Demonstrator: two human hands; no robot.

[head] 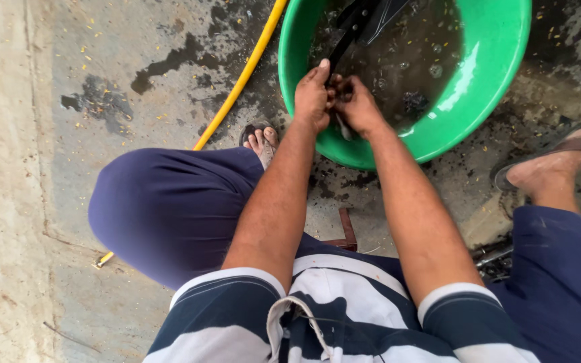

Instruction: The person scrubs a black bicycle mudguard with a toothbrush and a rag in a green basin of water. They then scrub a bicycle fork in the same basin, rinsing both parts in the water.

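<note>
While both hands, the left hand (313,95) and the right hand (356,104), close together on a small dark object (337,91) at the near rim of the round green plastic basin (489,74), rubbing should stay above the dirty water (405,64), so loosened dirt falls inside.

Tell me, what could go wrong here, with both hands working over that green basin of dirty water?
The green basin sits on wet, stained concrete, so a sandalled foot might slip. The left hand and right hand grip something small over murky water; if dropped, it could be hard to find. The yellow hose beside the knee might snag a foot.
</note>
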